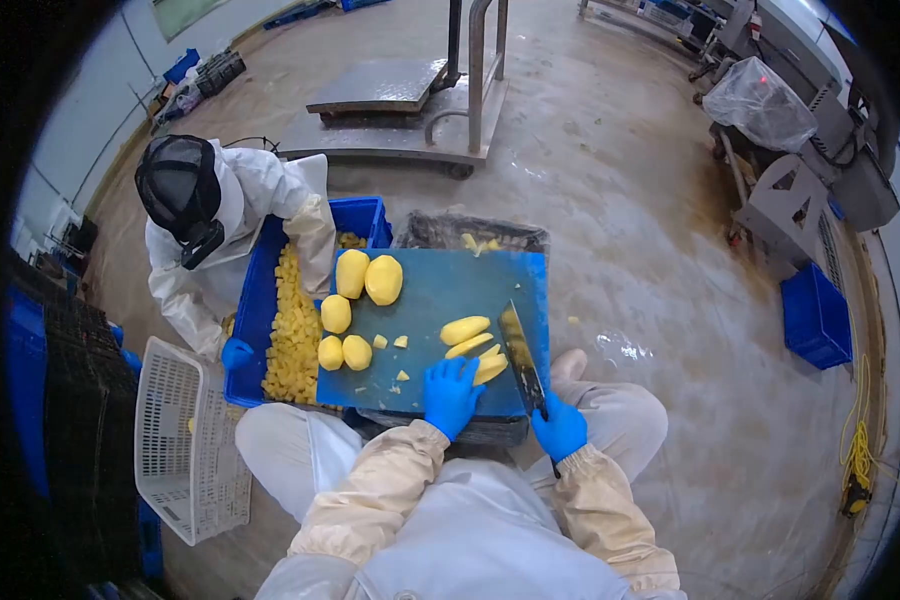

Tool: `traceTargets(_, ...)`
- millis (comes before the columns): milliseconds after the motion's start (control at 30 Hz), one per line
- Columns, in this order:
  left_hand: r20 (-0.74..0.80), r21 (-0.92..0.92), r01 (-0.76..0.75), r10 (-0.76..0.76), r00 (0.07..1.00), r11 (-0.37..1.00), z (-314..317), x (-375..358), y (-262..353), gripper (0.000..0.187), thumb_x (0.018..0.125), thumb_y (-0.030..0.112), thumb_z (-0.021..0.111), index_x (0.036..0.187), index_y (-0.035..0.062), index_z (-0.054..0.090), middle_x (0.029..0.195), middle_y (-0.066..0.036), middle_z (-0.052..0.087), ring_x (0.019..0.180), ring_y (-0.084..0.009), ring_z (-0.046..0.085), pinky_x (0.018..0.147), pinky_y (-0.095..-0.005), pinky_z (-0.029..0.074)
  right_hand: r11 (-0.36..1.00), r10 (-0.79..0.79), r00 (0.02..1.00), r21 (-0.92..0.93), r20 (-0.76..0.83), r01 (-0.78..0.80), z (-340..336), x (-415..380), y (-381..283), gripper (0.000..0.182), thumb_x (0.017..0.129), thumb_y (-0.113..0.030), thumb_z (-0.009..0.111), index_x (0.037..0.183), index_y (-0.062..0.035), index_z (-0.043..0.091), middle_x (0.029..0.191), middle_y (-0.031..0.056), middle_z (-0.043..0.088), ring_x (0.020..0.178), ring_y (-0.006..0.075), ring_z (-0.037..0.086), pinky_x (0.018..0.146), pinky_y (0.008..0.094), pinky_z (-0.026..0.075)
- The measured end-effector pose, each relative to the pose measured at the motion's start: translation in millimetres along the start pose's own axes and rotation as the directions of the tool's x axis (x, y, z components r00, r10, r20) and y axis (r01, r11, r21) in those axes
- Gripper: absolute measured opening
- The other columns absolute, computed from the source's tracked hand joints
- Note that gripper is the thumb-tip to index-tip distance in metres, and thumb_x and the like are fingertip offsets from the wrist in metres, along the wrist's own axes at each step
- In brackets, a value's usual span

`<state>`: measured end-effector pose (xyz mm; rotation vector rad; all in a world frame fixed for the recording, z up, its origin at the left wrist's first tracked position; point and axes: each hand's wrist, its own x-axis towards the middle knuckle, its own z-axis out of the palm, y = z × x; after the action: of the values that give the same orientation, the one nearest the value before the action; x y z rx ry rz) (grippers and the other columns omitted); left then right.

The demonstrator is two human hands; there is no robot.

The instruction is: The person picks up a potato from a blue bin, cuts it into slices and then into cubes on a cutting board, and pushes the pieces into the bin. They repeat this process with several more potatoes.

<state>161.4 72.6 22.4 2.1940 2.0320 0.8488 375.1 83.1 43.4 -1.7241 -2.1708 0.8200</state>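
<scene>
My right hand (560,428), in a blue glove, is closed round the handle of a large kitchen knife (519,345), whose blade points away from me over the right side of the blue-green cutting board (435,285). My left hand (452,398), also gloved in blue, holds peeled potato slices (489,367) with its fingertips, just left of the blade. Farther up lie more potato pieces (464,328). Several whole peeled potatoes (383,280) rest along the board's left side. Small potato scraps (401,341) are scattered near them.
At left, a co-worker (245,195) leans over a blue crate (255,335) of diced potato (292,335). A white basket (185,440) stands nearby. Beyond the board are a dark lined crate (430,230) and a platform scale (380,85). A blue bin (815,315) sits at right.
</scene>
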Motion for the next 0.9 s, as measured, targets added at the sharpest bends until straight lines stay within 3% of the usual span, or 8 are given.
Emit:
traceTargets(300,0.093,0.048,-0.076,0.072,0.993,0.996,12,-10,3,0.047,0.070,0.023,0.066,0.111,0.0063,0.052,0.097,-0.011,0.051,0.090,-0.0290,0.048,0.074,-0.0407,0.039,0.998,0.061,0.998,0.030,0.033,-0.062,-4,-1,-5,0.027,0.078,-0.026,0.055,0.101,-0.0110,0.055,0.075,0.0207,0.060,0.068,0.0392,0.059,0.058,0.0482,0.046)
traceTargets(400,0.073,0.046,-0.026,0.022,0.997,0.999,9,-8,10,0.043,0.071,0.021,0.067,0.109,0.0054,0.055,0.099,-0.010,0.053,0.091,-0.0298,0.049,0.075,-0.0408,0.040,0.999,0.054,0.998,0.005,0.011,-0.054,-2,-1,-2,0.028,0.078,-0.026,0.055,0.101,-0.0110,0.055,0.075,0.0200,0.061,0.069,0.0388,0.059,0.059,0.0479,0.046)
traceTargets(467,0.153,-0.051,-0.006,0.013,0.988,0.999,14,-10,8,0.043,0.071,0.021,0.066,0.110,0.0047,0.054,0.098,-0.010,0.053,0.091,-0.0301,0.048,0.076,-0.0421,0.039,0.996,0.081,0.996,0.045,0.031,-0.082,-7,0,-9,0.028,0.078,-0.026,0.055,0.101,-0.0106,0.055,0.076,0.0195,0.061,0.069,0.0383,0.059,0.060,0.0474,0.046)
traceTargets(600,0.141,0.047,0.026,-0.032,0.989,0.999,10,-4,12,0.043,0.072,0.022,0.066,0.109,0.0044,0.055,0.096,-0.010,0.053,0.092,-0.0305,0.048,0.079,-0.0444,0.037,0.995,0.096,0.994,0.018,0.048,-0.096,-2,0,-1,0.028,0.078,-0.026,0.056,0.101,-0.0104,0.055,0.077,0.0194,0.062,0.070,0.0379,0.059,0.060,0.0471,0.046)
traceTargets(667,0.220,0.087,0.152,-0.167,0.961,0.985,1,1,12,0.052,0.071,0.027,0.068,0.115,0.0039,0.051,0.107,-0.014,0.051,0.100,-0.0322,0.045,0.085,-0.0461,0.034,0.998,0.008,0.999,0.065,-0.041,-0.006,-4,-1,-5,0.023,0.078,-0.026,0.054,0.091,-0.0069,0.052,0.068,0.0207,0.059,0.063,0.0394,0.058,0.055,0.0503,0.044)
traceTargets(700,0.217,0.088,0.153,-0.169,0.962,0.984,-2,2,14,0.052,0.071,0.027,0.068,0.115,0.0039,0.051,0.107,-0.014,0.051,0.100,-0.0322,0.045,0.085,-0.0461,0.034,0.998,0.005,0.999,0.065,-0.042,-0.002,-5,-1,-5,0.023,0.078,-0.026,0.054,0.091,-0.0069,0.052,0.068,0.0207,0.059,0.063,0.0394,0.058,0.055,0.0503,0.044)
traceTargets(767,0.020,0.034,0.188,-0.189,0.982,0.982,-5,1,16,0.067,0.067,0.033,0.071,0.122,0.0033,0.045,0.121,-0.018,0.043,0.110,-0.0342,0.041,0.091,-0.0459,0.031,1.000,-0.005,0.999,0.023,-0.040,0.006,-3,-2,-4,0.024,0.078,-0.026,0.054,0.091,-0.0064,0.051,0.067,0.0201,0.059,0.062,0.0389,0.058,0.054,0.0500,0.044)
traceTargets(900,0.083,0.003,0.207,-0.207,0.975,0.978,16,-3,-6,0.077,0.065,0.035,0.073,0.127,0.0033,0.040,0.130,-0.022,0.035,0.117,-0.0369,0.036,0.097,-0.0458,0.028,0.999,-0.051,0.997,0.010,-0.054,0.051,-1,-2,-1,0.024,0.078,-0.026,0.054,0.090,-0.0062,0.050,0.066,0.0198,0.059,0.061,0.0384,0.058,0.053,0.0497,0.044)
